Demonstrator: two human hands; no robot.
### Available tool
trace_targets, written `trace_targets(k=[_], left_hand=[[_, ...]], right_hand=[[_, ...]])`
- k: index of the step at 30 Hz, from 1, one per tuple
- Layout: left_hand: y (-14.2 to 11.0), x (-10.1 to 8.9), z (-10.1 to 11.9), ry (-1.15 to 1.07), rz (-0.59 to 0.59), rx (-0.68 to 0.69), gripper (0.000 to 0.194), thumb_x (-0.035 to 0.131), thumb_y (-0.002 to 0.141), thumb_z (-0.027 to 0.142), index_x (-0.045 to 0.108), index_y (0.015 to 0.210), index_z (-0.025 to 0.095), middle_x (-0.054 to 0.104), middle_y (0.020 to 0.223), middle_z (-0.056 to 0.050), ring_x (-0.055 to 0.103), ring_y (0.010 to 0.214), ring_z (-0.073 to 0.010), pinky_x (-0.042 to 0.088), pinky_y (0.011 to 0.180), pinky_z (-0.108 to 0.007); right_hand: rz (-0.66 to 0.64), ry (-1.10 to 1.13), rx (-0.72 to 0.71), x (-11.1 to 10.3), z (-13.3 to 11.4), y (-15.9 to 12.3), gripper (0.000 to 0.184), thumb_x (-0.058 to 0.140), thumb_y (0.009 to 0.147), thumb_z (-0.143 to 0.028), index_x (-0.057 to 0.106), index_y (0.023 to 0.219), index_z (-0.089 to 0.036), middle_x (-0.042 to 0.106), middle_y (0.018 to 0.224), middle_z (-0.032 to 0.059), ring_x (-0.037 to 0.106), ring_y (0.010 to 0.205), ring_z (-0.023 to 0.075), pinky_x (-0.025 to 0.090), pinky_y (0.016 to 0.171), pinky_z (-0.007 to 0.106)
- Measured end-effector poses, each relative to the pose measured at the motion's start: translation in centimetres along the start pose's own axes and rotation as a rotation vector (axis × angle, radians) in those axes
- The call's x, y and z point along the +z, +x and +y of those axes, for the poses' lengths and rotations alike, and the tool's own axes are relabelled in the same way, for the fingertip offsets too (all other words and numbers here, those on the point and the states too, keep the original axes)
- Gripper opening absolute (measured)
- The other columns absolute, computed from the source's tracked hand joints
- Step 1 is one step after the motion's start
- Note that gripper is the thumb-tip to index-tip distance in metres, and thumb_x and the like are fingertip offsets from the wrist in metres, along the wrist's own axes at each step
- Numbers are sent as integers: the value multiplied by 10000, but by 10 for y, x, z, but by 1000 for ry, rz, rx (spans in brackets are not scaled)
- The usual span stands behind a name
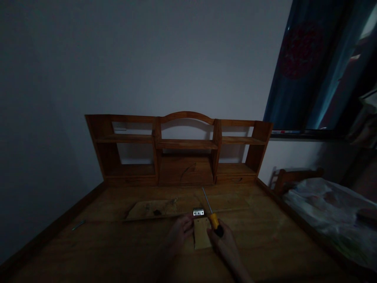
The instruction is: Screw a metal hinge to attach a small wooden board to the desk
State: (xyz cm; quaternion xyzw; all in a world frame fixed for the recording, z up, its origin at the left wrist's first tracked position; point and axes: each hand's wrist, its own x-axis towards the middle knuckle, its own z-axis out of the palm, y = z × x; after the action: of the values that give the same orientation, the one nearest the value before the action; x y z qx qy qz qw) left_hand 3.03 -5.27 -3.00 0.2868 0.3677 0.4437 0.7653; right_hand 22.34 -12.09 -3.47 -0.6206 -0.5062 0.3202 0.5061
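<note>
My right hand is closed around the yellow and black handle of a screwdriver, whose metal shaft points away from me over the desk. A small light wooden block lies between my hands. My left hand rests against the block's left edge with its fingers curled on it. A small silver metal hinge sits at the block's far end, next to a long flat wooden board. The room is dim.
All of this lies on a wooden desk with a raised rim. A wooden shelf unit stands at the back against the wall. A thin metal piece lies at the left. A bed and curtain are at the right.
</note>
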Motion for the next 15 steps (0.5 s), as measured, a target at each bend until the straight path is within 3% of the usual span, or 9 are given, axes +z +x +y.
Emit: trace_targets(k=[4, 9, 15], left_hand=[[2, -9, 5, -22, -41, 19, 233, 528, 903, 180, 719, 1025, 123, 631, 1391, -215, 576, 1362, -317, 452, 1169, -458], [6, -9, 11, -37, -35, -2, 264, 533, 878, 146, 723, 1054, 94, 661, 1351, -220, 610, 1328, -302, 415, 1209, -418], [15, -21, -7, -94, 3, 24, 103, 617, 850, 197, 694, 909, 161, 698, 1281, -190, 626, 1305, -318, 429, 1201, -425]], right_hand=[[-109, 73, 151, 0, 7, 14, 318, 656, 715, -395, 598, 944, -183, 523, 671, -33, 488, 559, 131, 390, 493, 253], [-179, 70, 235, -1, 7, 33, 279, 659, 650, -357, 556, 862, -207, 475, 534, -77, 406, 356, 101, 320, 372, 244], [-174, 74, 260, -3, 6, 40, 277, 671, 647, -360, 545, 846, -214, 457, 500, -87, 372, 316, 83, 316, 342, 226]])
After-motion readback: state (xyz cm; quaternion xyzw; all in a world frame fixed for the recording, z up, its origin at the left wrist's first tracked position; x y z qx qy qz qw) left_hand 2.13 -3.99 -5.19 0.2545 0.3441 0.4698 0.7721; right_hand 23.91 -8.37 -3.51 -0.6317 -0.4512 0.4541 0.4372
